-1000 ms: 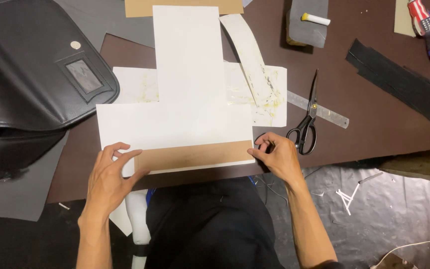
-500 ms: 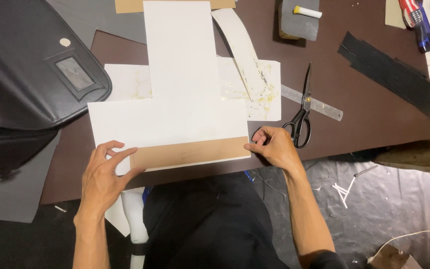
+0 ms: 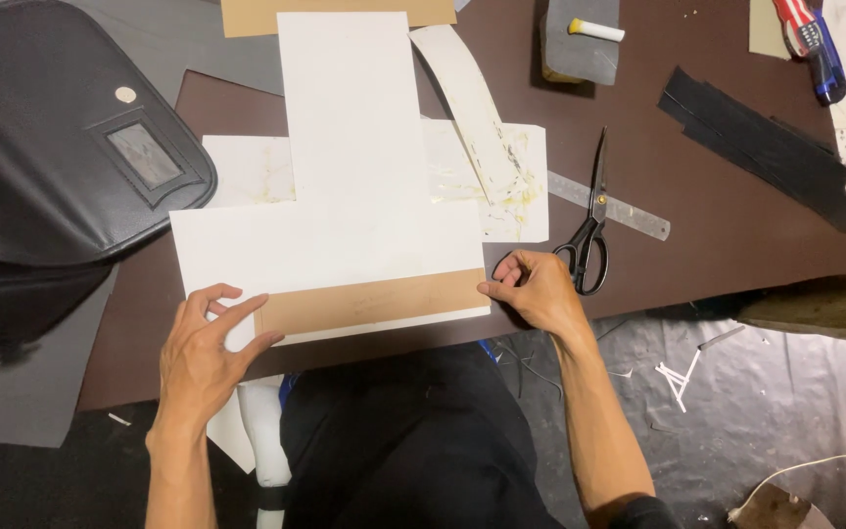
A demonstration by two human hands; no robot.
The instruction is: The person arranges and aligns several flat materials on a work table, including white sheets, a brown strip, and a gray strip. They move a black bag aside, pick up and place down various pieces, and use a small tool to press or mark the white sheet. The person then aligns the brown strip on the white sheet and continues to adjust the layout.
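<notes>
1. The left hand (image 3: 203,348) presses spread fingers on the left end of the brown cardboard strip (image 3: 372,302), lower centre of frame.
2. The right hand (image 3: 538,291), fingers curled, pinches the strip's right edge.
3. The scissors (image 3: 589,225) lie just right; bare table (image 3: 717,216) beyond.

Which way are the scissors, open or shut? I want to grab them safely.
Shut: the black-handled scissors lie flat with blades together.

Bare forearms, bare hands (no gloves), black trousers (image 3: 413,441)
</notes>
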